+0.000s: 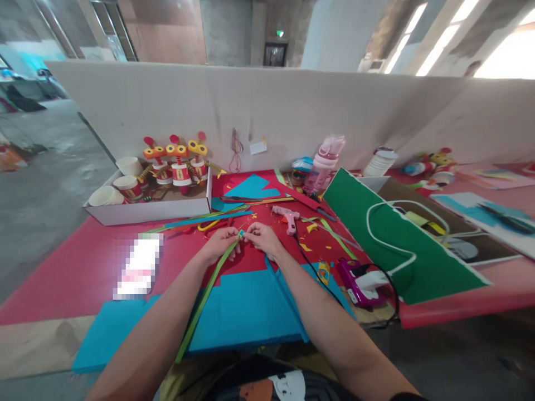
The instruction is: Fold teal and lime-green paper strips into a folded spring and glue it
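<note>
My left hand (220,244) pinches the end of a green paper strip (205,298), which trails down toward my body. Between the fingertips of both hands sits a small blue-and-green folded end. Close against it, my right hand (263,238) pinches a blue paper strip (288,301) that runs down beside my right forearm. Blue sheets (246,303) lie beneath my forearms at the table's near edge. A pink glue gun (287,218) rests just beyond my right hand. Yellow-handled scissors (211,225) lie partly hidden behind my left hand.
On the left stand a white box (167,211) with cups and robot-like figures, and a bright phone (140,266). At right are a purple power strip (361,287), a green board (376,239) and a cable. A pink bottle (324,164) stands near the partition (179,100).
</note>
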Demonstrator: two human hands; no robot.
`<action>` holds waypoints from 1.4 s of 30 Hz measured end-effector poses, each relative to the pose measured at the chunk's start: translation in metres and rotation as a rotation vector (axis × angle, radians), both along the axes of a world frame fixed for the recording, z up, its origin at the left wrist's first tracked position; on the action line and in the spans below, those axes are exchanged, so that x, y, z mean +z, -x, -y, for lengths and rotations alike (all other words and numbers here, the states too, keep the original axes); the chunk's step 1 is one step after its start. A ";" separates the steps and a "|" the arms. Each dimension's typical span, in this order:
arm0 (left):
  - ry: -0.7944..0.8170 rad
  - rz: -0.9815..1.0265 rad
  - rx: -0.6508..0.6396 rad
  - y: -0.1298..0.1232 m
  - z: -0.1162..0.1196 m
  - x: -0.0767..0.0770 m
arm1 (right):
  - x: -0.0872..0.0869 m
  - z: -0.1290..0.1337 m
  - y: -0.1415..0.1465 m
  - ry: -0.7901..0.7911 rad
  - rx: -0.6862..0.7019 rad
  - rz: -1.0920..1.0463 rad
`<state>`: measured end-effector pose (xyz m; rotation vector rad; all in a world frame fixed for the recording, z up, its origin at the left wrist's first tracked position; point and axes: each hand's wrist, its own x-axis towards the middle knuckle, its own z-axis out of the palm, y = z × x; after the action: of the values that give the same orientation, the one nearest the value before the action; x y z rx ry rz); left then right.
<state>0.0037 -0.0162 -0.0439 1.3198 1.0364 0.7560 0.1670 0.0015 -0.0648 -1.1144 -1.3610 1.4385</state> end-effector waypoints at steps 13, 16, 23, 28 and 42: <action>-0.020 -0.014 -0.023 0.000 -0.001 -0.001 | -0.001 0.000 0.001 -0.020 -0.010 0.008; -0.021 -0.018 -0.014 0.000 0.000 -0.001 | 0.001 0.001 0.002 -0.014 -0.015 0.002; -0.030 -0.033 -0.022 0.000 -0.001 -0.003 | 0.004 0.002 0.003 0.004 -0.022 -0.003; -0.020 -0.038 -0.019 0.000 0.000 -0.002 | 0.004 0.002 0.003 0.007 -0.017 -0.015; -0.039 -0.039 -0.035 0.003 -0.001 0.000 | 0.006 0.002 0.000 0.036 0.036 -0.042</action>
<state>0.0009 -0.0153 -0.0442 1.3877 1.0317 0.7302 0.1670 -0.0008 -0.0585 -1.0819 -1.3371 1.5097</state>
